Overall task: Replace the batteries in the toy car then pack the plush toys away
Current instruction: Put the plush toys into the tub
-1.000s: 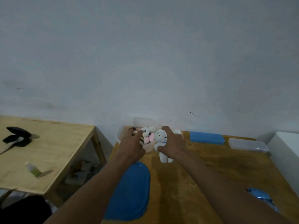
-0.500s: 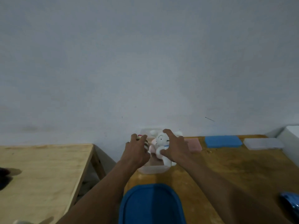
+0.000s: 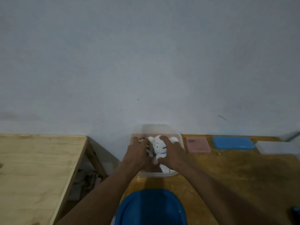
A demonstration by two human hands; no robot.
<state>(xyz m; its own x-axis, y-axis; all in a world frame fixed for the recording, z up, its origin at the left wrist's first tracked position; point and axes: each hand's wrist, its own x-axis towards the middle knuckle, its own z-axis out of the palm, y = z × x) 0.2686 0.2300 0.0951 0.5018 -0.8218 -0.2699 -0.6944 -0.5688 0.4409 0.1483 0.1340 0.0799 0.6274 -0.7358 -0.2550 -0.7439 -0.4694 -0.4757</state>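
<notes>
White plush toy (image 3: 159, 147) — being gripped by the right hand (image 3: 172, 155) inside the clear container (image 3: 177, 172); striped plush (image 3: 148, 147) being clasped under the left hand (image 3: 136, 157) — blue lid (image 3: 152, 207) lying nearer the body.

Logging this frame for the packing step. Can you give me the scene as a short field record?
view: head camera, looking forward and down
surface: wooden table against a wall
bin: clear tub at the table's far left corner
left hand: in the tub, on a striped plush
right hand: in the tub, on a white plush
lid: blue lid near the table's front edge, off the tub
back row: pink case, blue case, clear case
grip: cannot tell for either hand
</notes>
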